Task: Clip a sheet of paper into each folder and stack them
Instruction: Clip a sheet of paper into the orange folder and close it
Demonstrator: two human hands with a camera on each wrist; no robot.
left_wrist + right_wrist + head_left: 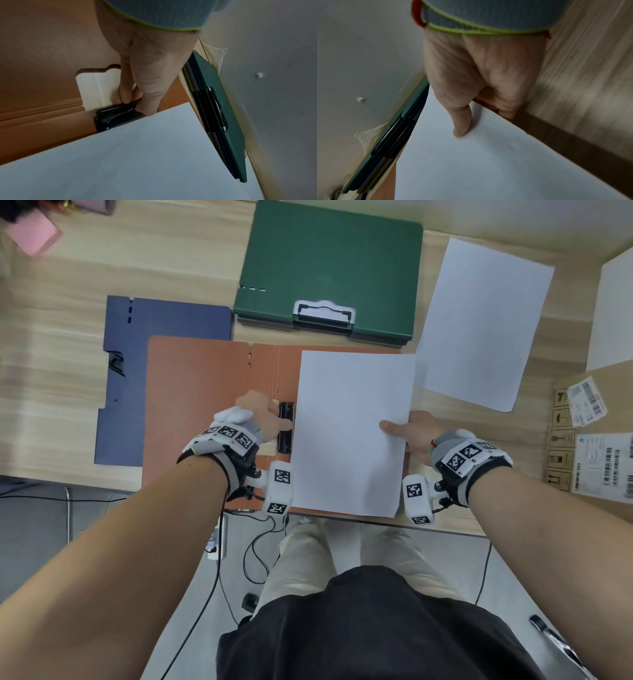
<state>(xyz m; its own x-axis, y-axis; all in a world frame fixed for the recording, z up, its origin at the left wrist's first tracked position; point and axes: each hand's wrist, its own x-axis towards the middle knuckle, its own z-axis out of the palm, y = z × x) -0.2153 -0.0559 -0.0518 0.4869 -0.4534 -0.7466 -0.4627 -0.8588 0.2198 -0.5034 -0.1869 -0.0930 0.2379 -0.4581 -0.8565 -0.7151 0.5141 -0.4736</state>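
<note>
Right grip: right hand (416, 436) pinches the right edge of the held sheet (352, 433), thumb flat on top, fingers curled beneath; those fingertips are hidden under the paper in the head view.
Left grip: left hand (263, 414) has fingers curled round the raised lever of the black clip (287, 428), thumb tip at the clip beside the sheet's left edge. In the left wrist view the lever (118, 106) stands tilted up off its base.
Held sheet: lies over the right half of the open orange folder (205, 392), its left edge just beside the clip; whether the edge has passed under the clip cannot be told.
Orange folder: open flat at the near table edge; its right half is mostly covered by the sheet, and its left flap overlaps the blue folder.
Blue folder (137, 371): flat, to the left, right side hidden under the orange flap; a small dark fitting on its left part is too blurred to identify.
Loose sheet (479, 326): lies on the table (61, 337) to the right, apart from the held one.
Green folder (329, 265): closed, on top of a stack beyond the orange folder; the wrist views show darker folder edges beneath it, count unclear.
Cardboard boxes (589, 440): far right, cut off by the frame; labels unreadable.
Pink object (32, 236): far left corner, blurred, cut off.
</note>
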